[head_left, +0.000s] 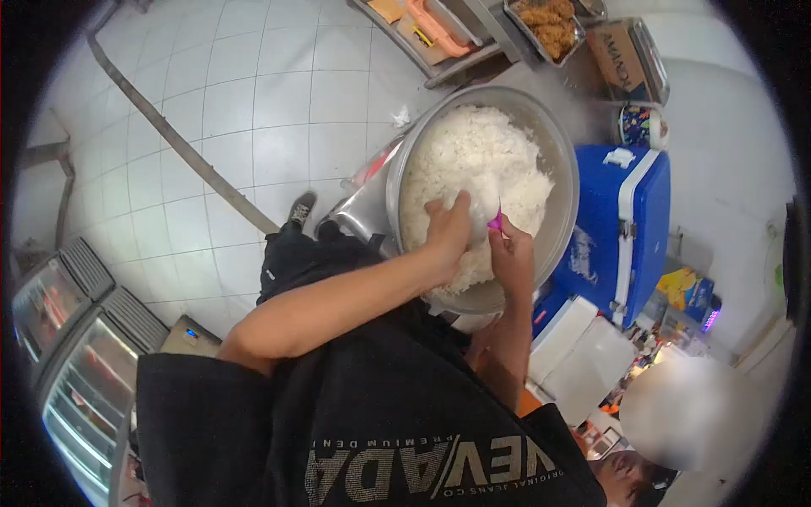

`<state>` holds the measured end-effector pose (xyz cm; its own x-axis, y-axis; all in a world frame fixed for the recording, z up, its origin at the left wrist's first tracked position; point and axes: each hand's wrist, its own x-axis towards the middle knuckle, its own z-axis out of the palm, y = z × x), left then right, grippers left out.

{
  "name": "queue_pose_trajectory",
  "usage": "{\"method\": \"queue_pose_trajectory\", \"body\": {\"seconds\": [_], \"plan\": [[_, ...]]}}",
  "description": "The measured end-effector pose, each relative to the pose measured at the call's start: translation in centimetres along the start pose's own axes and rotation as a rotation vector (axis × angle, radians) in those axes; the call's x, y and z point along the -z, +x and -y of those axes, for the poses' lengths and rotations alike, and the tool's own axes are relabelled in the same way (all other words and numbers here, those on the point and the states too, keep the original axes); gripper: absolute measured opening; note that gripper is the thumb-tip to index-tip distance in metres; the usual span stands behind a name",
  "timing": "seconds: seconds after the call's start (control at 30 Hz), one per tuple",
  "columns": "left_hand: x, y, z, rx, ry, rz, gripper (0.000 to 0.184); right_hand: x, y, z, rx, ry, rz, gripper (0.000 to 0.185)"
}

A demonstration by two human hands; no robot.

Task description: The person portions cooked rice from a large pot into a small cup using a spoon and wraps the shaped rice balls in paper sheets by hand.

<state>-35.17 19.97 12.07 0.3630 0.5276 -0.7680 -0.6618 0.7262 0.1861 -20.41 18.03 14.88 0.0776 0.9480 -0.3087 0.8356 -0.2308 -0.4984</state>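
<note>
A wide metal pot (563, 135) holds a large mound of white cooked rice (481, 135). Over the rice, my left hand (449, 226) has its fingers curved around something pale and translucent, possibly a plastic bag; its outline blends into the rice. Close beside it, my right hand (512, 248) grips a small bright pink utensil (496, 221) between thumb and fingers. Only part of the utensil shows, so its exact kind is unclear. Both hands are inside the pot's rim, near the rice surface.
A blue cooler (646, 228) stands right of the pot, with an open white container (583, 355) below it. A tray of fried food (549, 29) and a cardboard box (617, 63) are at the top. Another person (625, 477) is at the lower right. Glass display cases (89, 372) stand at left.
</note>
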Motion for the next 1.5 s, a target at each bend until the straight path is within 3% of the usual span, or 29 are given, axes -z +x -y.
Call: {"method": "queue_pose_trajectory", "body": {"seconds": [0.03,0.13,0.23,0.27,0.37,0.47,0.57,0.67,0.77,0.87,0.97,1.0,1.1,1.2,1.3,1.4,1.5], "plan": [[-0.2,0.9,0.4,-0.006,0.058,-0.025,0.063,-0.8,-1.3,1.3,-0.010,-0.210,-0.085,0.037],[-1.4,1.5,-0.6,-0.062,0.219,-0.130,0.072,-2.2,-3.5,4.9,-0.091,-0.350,-0.086,0.044],[-0.4,3.8,-0.8,-0.034,0.425,-0.049,0.070,-3.5,-5.0,4.9,-0.078,-0.524,-0.089,0.048],[-0.8,2.9,-2.0,0.059,0.486,-0.060,0.066,-3.5,-5.3,4.9,-0.051,-0.582,-0.088,0.049],[0.0,2.4,-2.0,0.048,0.502,0.023,0.061,-3.0,-6.0,5.8,-0.084,-0.584,-0.034,0.047],[0.0,1.9,-2.5,0.005,0.417,0.120,0.054,-2.0,-6.0,3.4,-0.046,-0.351,-0.241,0.043],[0.7,1.8,-3.0,0.002,0.153,0.294,0.050,-0.6,-5.3,-2.5,-0.092,0.144,-0.344,0.037],[0.9,1.0,-3.4,-0.027,0.061,0.305,0.048,0.8,-5.4,-4.2,-0.296,0.647,-0.266,0.034],[0.2,0.3,-3.4,-0.062,0.118,0.237,0.048,1.5,-6.1,-0.6,-0.366,0.960,-0.227,0.033],[0.1,2.5,-1.8,-0.141,0.134,0.302,0.048,-1.2,-5.1,-1.8,-0.275,0.483,-0.212,0.031],[0.0,3.3,-1.4,-0.082,0.235,0.299,0.046,-2.2,-5.1,0.5,-0.085,0.360,-0.195,0.033],[0.0,3.7,-1.4,-0.050,0.253,0.284,0.045,-1.1,-5.1,1.9,-0.144,0.199,-0.139,0.042],[0.6,4.1,-1.0,0.025,0.286,0.251,0.044,2.0,-5.1,1.3,-0.128,0.162,0.046,0.044],[0.5,3.7,-1.0,0.028,0.283,0.299,0.045,2.3,-5.4,-0.3,-0.088,0.288,-0.132,0.043],[0.0,2.5,-2.1,0.009,0.293,0.335,0.049,2.2,-5.4,1.1,-0.081,0.174,-0.082,0.040],[0.0,1.7,-4.8,-0.054,0.200,0.356,0.050,3.1,-5.5,-4.5,-0.111,0.243,-0.013,0.035],[-0.4,-1.3,-9.9,-0.132,0.138,0.360,0.052,3.7,-6.3,-0.4,-0.087,-0.002,-0.102,0.032]]}}
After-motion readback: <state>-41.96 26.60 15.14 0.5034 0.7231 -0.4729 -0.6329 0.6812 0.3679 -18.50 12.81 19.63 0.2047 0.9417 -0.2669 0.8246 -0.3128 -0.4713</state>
